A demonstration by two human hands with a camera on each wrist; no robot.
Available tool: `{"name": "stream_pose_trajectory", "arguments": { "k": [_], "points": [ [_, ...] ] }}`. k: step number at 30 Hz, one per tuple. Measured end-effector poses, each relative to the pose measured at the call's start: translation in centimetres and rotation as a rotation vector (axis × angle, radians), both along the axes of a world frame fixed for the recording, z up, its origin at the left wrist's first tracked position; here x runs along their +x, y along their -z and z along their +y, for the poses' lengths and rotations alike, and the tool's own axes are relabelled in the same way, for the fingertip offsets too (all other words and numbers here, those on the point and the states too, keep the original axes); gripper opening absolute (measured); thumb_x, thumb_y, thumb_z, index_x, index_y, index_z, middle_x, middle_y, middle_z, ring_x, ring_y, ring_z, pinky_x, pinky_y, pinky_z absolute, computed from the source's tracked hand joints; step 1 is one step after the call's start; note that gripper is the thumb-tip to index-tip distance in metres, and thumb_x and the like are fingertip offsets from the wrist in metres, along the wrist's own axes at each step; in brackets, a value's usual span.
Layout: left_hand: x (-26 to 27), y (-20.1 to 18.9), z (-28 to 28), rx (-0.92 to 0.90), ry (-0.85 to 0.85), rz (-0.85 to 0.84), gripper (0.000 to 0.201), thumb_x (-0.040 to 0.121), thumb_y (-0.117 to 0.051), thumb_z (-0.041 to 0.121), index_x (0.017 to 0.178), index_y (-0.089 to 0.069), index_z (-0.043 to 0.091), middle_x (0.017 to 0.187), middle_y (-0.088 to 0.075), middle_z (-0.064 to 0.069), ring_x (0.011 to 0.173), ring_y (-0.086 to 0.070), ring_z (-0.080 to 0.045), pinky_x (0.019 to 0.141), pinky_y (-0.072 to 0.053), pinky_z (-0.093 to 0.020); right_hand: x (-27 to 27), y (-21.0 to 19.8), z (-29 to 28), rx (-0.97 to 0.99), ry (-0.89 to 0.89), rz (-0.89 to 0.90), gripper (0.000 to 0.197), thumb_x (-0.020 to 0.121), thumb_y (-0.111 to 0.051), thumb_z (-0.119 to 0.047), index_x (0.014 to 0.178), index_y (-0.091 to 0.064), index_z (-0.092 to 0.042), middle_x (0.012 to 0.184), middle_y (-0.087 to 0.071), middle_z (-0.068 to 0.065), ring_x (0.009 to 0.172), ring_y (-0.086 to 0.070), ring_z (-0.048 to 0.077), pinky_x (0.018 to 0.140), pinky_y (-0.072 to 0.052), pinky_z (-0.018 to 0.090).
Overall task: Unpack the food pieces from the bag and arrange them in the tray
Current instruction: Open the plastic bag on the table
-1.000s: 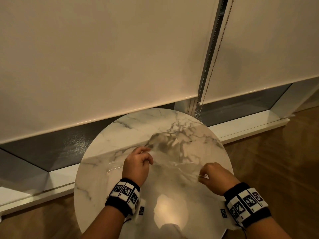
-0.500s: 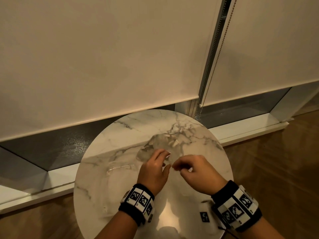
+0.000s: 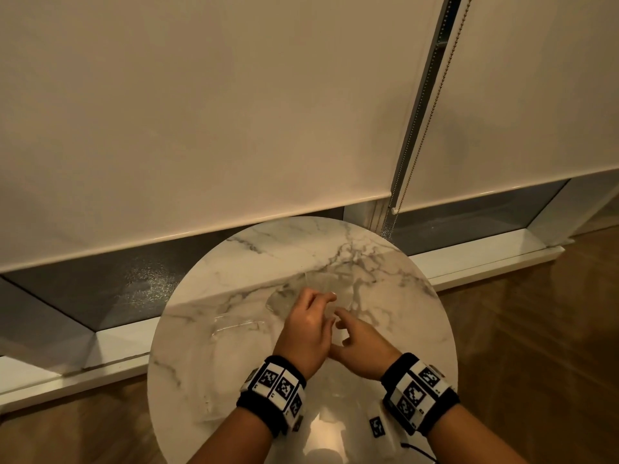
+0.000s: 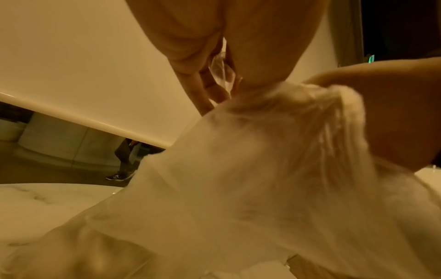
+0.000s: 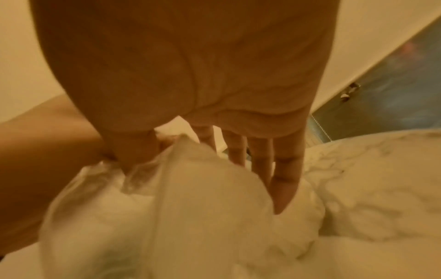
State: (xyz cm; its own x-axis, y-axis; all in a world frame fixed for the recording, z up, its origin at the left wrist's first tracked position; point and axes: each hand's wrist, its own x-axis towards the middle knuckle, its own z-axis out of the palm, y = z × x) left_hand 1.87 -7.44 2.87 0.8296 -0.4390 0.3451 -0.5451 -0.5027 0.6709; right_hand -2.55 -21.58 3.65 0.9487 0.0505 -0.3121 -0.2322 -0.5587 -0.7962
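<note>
A clear plastic bag (image 3: 284, 301) lies crumpled in the middle of the round marble table (image 3: 234, 269). Both hands meet over it. My left hand (image 3: 321, 303) pinches a twist of the film between its fingers, which the left wrist view shows close up on the bag (image 4: 262, 169). My right hand (image 3: 341, 321) touches the left; its thumb pins a fold of the bag (image 5: 190, 188) while the other fingers (image 5: 281, 179) point straight down. A clear tray (image 3: 234, 324) sits faintly visible left of the hands. I cannot make out any food pieces.
Behind the table run a white window sill (image 3: 485, 252) and lowered roller blinds (image 3: 201, 112) with a bead chain (image 3: 422, 128). Wooden floor (image 3: 536, 329) surrounds the table. Through the glass, a person's legs (image 4: 121, 160) show outside.
A second ago the hands were apart with the bag stretched between them. They have come together at the table's middle and the bag is now bunched between them.
</note>
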Motion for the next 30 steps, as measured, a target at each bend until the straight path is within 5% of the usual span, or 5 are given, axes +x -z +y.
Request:
{"name": "stream_pose_trajectory", "arguments": {
  "k": [8,14,22,25,30],
  "points": [
    [0.6,0.8,1.2,-0.092,0.111,0.206,0.070,0.087,-0.064,-0.003,0.148,-0.044,0.024,0.137,-0.035,0.011,0.117,-0.048,0.003,0.086,-0.054,-0.019,0.1,0.0,0.0,-0.006,0.156,-0.174,0.012,0.087,-0.065,-0.014,0.084,-0.075,-0.019,0.067,-0.071,-0.001,0.062,-0.066,0.008,0.065,-0.056,0.031],
    [1.4,1.5,4.2,-0.015,0.094,0.187,0.067,0.083,-0.064,-0.012,0.129,-0.060,0.037,0.143,-0.034,0.016,0.119,-0.051,0.000,0.088,-0.053,-0.018,0.4,-0.1,-4.0,-0.171,0.281,-0.197,0.007,0.088,-0.070,-0.020,0.082,-0.073,-0.022,0.073,-0.070,-0.007,0.069,-0.064,0.006,0.071,-0.055,0.030],
    [3.7,1.7,8.6,0.107,0.041,-0.043,0.053,0.066,-0.058,-0.025,0.082,-0.080,0.020,0.120,-0.067,0.000,0.095,-0.065,-0.010,0.085,-0.057,-0.037,0.0,-0.8,-10.3,-0.390,0.317,-0.167,0.029,0.089,-0.062,-0.006,0.074,-0.062,-0.030,0.076,-0.066,-0.008,0.075,-0.062,0.016,0.075,-0.055,0.039],
    [3.6,0.7,8.1,0.182,0.039,-0.086,0.042,0.070,-0.057,-0.011,0.079,-0.080,0.023,0.113,-0.072,0.001,0.098,-0.067,-0.020,0.085,-0.057,-0.042,0.1,-1.4,-10.0,-0.391,0.320,-0.182,0.026,0.090,-0.061,-0.005,0.078,-0.063,-0.028,0.078,-0.066,-0.007,0.076,-0.062,0.018,0.076,-0.054,0.039],
    [1.3,-0.7,5.0,0.078,0.103,0.038,0.019,0.085,-0.061,0.035,0.093,-0.077,0.041,0.136,-0.052,0.020,0.128,-0.042,-0.004,0.105,-0.032,-0.022,0.6,-1.7,-8.5,-0.379,0.282,-0.202,0.024,0.093,-0.058,-0.014,0.078,-0.058,-0.033,0.078,-0.065,-0.009,0.074,-0.060,0.014,0.074,-0.054,0.040]
  ]
}}
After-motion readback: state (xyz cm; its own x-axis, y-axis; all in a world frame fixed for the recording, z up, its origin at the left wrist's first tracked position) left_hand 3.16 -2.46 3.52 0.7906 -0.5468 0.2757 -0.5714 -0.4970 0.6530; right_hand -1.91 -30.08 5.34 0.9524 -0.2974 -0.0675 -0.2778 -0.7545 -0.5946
